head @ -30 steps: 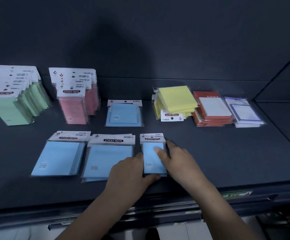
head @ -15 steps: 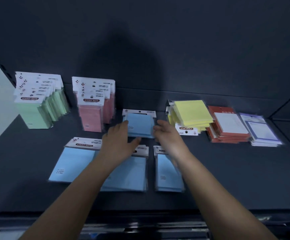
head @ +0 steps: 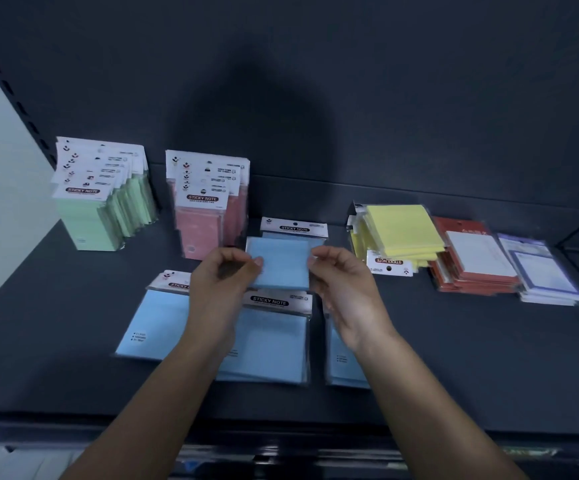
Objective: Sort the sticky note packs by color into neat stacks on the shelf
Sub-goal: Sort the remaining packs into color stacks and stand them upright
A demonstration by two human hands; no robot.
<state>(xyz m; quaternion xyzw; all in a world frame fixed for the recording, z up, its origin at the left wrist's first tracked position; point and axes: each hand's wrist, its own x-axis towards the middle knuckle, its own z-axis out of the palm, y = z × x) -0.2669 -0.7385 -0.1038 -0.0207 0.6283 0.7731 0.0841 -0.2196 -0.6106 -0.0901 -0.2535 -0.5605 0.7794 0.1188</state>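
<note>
A small blue sticky note pack [head: 281,263] is lifted a little above the dark shelf [head: 454,358]. My left hand [head: 220,282] pinches its left edge and my right hand [head: 341,284] pinches its right edge. Behind it lies another blue pack with a white header [head: 294,227]. Three blue stacks lie in the front row: a left one [head: 153,327], a middle one [head: 270,341] and a narrow right one [head: 341,365], all partly hidden by my arms. Green packs [head: 103,202] and pink packs [head: 205,206] stand at the back left.
Yellow packs [head: 402,233], red packs [head: 471,261] and purple-edged packs [head: 544,271] lie in stacks at the right. A pale upright panel [head: 1,188] bounds the shelf on the left. The shelf's front edge [head: 281,427] runs below my forearms.
Both hands left the narrow front blue stack, reached to the back blue pack, pinched its sides and lifted it toward me. The camera moved closer to the shelf.
</note>
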